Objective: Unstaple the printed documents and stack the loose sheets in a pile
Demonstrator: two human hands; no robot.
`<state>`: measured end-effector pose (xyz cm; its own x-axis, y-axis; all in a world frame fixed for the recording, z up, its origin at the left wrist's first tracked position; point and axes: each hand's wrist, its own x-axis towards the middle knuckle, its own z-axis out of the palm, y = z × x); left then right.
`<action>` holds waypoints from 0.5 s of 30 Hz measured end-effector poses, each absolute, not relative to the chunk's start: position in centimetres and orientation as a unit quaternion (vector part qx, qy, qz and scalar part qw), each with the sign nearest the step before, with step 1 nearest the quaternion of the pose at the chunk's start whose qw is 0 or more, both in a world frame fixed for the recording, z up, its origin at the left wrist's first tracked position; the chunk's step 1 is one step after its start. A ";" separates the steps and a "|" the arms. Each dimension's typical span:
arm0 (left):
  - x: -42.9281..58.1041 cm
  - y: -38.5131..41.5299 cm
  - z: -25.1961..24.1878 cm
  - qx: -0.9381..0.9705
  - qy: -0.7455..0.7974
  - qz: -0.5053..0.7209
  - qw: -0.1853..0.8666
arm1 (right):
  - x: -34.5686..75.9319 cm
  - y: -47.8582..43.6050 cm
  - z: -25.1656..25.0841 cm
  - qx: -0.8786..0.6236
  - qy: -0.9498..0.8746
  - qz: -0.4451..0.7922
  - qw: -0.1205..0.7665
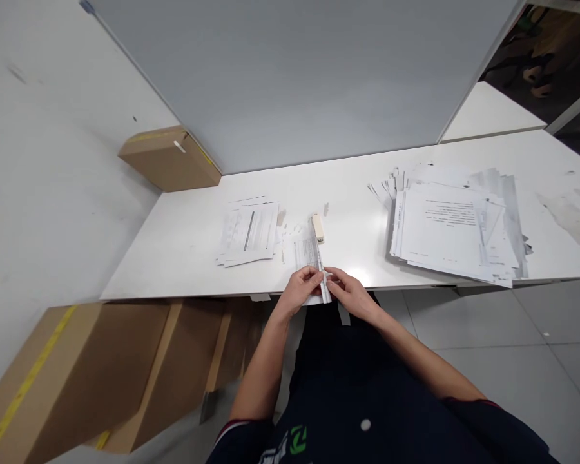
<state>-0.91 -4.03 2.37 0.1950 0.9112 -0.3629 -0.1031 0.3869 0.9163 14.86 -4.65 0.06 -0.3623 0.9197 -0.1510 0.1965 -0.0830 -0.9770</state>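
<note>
At the front edge of the white table (183,258) my left hand (300,288) and my right hand (350,291) both pinch a narrow folded sheaf of printed paper (314,261). The sheaf runs away from me across the table. Its far end lies beside a small cream stapler (318,227). Both hands have their fingers closed on the near end of the paper, left hand on its left edge, right hand on its right edge.
A small stack of printed sheets (249,233) lies left of the stapler. A large fanned pile of papers (457,222) covers the right side. A grey partition (294,77) stands behind. Cardboard boxes (77,374) sit under the table's left, another box (169,158) at back left.
</note>
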 end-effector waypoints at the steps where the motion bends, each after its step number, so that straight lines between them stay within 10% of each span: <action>1: -1.0 -4.1 2.3 0.393 0.504 0.387 0.665 | 14.9 -4.6 0.2 -0.462 -0.591 0.579 0.320; 15: -4.4 -6.4 3.8 0.304 0.516 0.593 0.538 | 16.3 -1.2 0.4 -0.557 -0.632 0.487 0.228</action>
<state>-4.43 -6.42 3.81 -0.2367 0.9518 -0.1950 -0.3245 0.1117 0.9393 16.30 -1.21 0.43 -0.2750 0.9269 -0.2555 0.4829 -0.0967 -0.8703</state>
